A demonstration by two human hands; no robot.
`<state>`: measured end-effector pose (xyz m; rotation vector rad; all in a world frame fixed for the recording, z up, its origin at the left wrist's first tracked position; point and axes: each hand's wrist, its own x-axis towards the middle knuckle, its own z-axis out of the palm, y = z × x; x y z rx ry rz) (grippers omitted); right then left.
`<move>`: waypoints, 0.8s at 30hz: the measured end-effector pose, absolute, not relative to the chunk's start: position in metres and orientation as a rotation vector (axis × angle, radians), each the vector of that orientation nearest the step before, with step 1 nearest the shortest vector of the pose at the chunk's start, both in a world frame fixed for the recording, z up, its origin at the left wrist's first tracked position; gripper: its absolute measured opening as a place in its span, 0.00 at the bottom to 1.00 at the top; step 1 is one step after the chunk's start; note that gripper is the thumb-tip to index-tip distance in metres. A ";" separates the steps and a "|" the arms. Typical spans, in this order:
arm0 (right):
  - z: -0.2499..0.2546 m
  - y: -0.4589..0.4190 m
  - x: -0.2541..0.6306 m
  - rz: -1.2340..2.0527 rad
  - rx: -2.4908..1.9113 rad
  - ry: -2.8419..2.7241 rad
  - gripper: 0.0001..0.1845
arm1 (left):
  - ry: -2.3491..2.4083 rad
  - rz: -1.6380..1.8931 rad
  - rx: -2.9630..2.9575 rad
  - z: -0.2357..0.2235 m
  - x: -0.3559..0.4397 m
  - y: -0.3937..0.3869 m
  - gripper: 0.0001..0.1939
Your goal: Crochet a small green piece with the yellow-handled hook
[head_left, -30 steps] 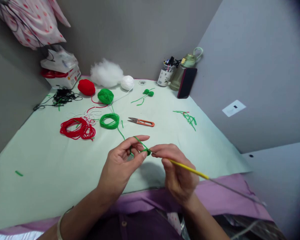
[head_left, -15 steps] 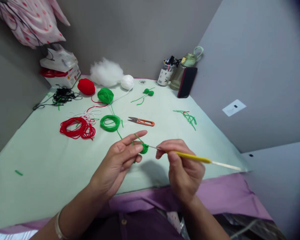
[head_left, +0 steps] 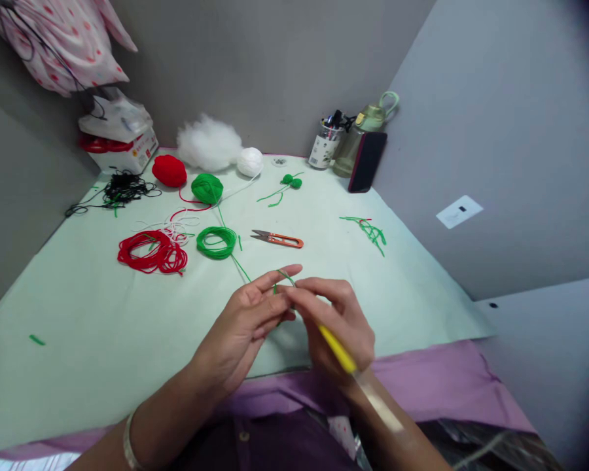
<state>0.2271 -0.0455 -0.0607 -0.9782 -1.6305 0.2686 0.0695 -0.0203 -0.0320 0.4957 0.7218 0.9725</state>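
Pale tabletop [head_left: 103, 327], box lettering [head_left: 141, 154] unreadable; left grip [head_left: 240, 327] holds yarn [head_left: 287, 277], right grip [head_left: 343, 327] yellow hook [head_left: 337, 348].

Two hands are counted: one left hand [head_left: 238, 330] and one right hand [head_left: 346, 314]. One crochet hook [head_left: 338, 348] is seen; the strands of green yarn [head_left: 287, 277] at the fingers are too hidden to be counted. Three yarn balls are found: one red ball [head_left: 169, 171], one green ball [head_left: 207, 188], one white ball [head_left: 250, 162]. One green coil [head_left: 216, 254] is counted; whether the red loops [head_left: 150, 264] form one coil or two cannot be told. One black tangle [head_left: 127, 190], one clump of white fiberfill [head_left: 209, 144] and one pair of thread snips [head_left: 282, 240] are included. Two small green crocheted balls [head_left: 296, 184] are seen. One pen cup [head_left: 320, 154], one bottle [head_left: 348, 150] and one phone [head_left: 368, 162] are also counted.
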 end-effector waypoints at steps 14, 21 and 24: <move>-0.059 -0.033 0.229 0.991 -0.833 -1.127 0.08 | 0.844 1.062 0.753 -0.040 0.064 -0.023 0.16; -0.058 -0.032 0.228 0.992 -0.864 -1.145 0.10 | 0.866 1.066 0.707 -0.034 0.065 -0.022 0.25; -0.058 -0.034 0.226 0.932 -0.839 -1.185 0.09 | 0.849 1.042 0.686 -0.032 0.066 -0.022 0.33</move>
